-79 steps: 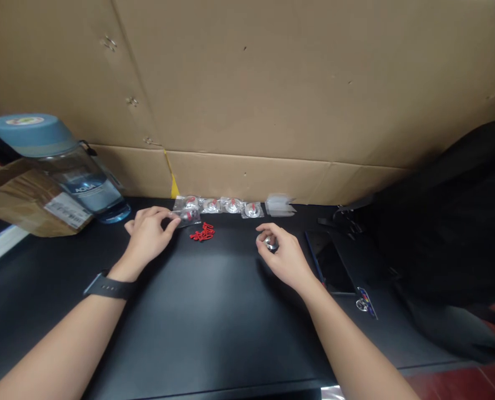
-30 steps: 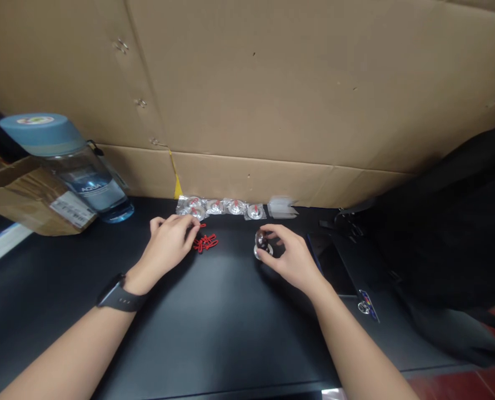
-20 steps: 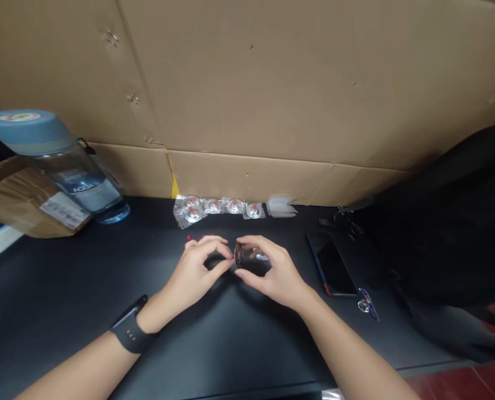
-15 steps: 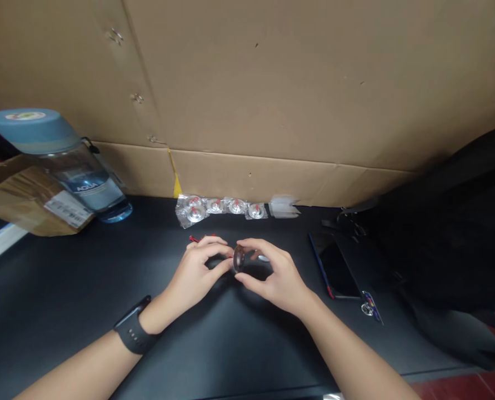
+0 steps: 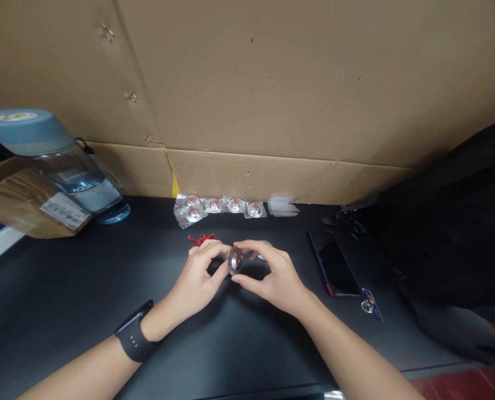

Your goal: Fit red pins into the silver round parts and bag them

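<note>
A small metal cymbal, round and silver with a red spot at its centre, is held up between my hands. My right hand grips its rim between thumb and forefinger. Pinched against the cymbal's left side are the thumb and forefinger of my left hand; the exact contact is partly hidden. Red cord lies bunched just beyond my left knuckles. Behind my right fingers, a shiny rounded thing is mostly covered. Several silver cymbals with red cord sit in clear plastic wrappers along the back.
Clear plastic wrappers lie beside the packed cymbals, against a cardboard wall. A water bottle and a paper bag stand left. Right are a phone, a keyring and a black bag.
The cymbal has turned so that its round face with the red spot shows more. More red cord shows beyond my left hand. The view has shifted slightly.
</note>
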A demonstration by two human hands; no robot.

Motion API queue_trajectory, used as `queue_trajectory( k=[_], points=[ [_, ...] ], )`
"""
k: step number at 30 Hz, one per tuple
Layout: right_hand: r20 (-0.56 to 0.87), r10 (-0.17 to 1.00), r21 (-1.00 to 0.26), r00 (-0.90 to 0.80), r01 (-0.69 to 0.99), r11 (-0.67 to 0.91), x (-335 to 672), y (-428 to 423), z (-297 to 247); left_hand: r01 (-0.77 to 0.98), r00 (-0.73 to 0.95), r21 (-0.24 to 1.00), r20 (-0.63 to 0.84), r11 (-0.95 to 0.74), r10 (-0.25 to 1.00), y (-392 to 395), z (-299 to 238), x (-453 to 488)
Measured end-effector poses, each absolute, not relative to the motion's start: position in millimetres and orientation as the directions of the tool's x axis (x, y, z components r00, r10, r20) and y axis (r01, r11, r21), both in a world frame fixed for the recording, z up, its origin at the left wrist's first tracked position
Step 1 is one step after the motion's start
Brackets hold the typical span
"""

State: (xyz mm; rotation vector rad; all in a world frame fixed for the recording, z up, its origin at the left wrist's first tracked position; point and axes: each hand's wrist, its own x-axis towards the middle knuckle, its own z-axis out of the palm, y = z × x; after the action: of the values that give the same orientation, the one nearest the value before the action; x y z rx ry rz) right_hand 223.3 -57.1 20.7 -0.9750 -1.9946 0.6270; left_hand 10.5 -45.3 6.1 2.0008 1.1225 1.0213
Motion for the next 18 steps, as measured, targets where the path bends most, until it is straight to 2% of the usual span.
queue_trajectory(
  k=[4,9,13,18],
  points=[
    [0.444,0.823,-0.734,-0.355,0.383,0.561,220.8,-57.3,17.8,0.415,0.368,0.782,0.324,-0.466,0.872,-48.2,9.1,10.9],
    [0.371,0.861,-0.805,-0.349,0.342,0.485,220.7,-59.5,20.0,0.495,0.351,0.694,0.390,-0.523,0.851,-54.3,14.0,11.7],
    [0.268,0.844,-0.762,-0.465,0.434,0.481,222.3,-60.0,28.8,0.583,0.297,0.607,0.460,-0.541,0.837,-55.7,13.6,12.0],
    [0.320,0.812,-0.702,-0.488,0.453,0.549,220.9,-59.6,30.1,0.525,0.313,0.659,0.439,-0.539,0.842,-52.8,9.8,10.0]
  ],
)
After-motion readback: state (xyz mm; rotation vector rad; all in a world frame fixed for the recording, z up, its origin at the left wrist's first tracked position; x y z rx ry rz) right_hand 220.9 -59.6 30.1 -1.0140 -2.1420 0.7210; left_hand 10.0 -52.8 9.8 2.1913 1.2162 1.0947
